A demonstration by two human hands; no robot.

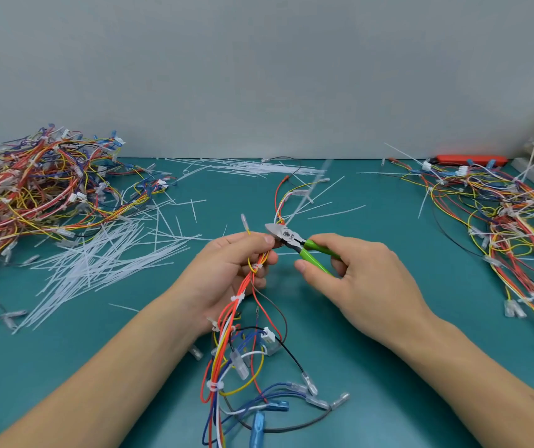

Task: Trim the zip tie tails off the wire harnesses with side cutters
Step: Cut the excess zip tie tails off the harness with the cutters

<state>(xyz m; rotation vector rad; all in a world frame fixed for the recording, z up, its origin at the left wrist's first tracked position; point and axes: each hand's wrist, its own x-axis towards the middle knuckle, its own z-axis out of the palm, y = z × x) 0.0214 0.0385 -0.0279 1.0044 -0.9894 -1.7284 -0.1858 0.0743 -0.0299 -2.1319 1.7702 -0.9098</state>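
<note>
The harness (pixel 243 318) in work is at frame centre, its wires pinched in the curled left hand (pixel 226 270). At 3 o'clock of that grip, the right hand (pixel 356 276) grips the green handles of the side cutters (pixel 294 242), blades at the bundle. Cut tails (pixel 107 260) litter the mat (pixel 388 350) at 9 o'clock. Harness piles lie at 10 o'clock (pixel 33 189) and 2 o'clock (pixel 511 221); the latter still shows long tails, so work likely remains.

A harness (pixel 226 334) of red, yellow, white and blue wires, bound by white zip ties (pixel 237 298), is hanging down mid-frame, with green-handled cutters (pixel 294 242) lying level against its upper end.
</note>
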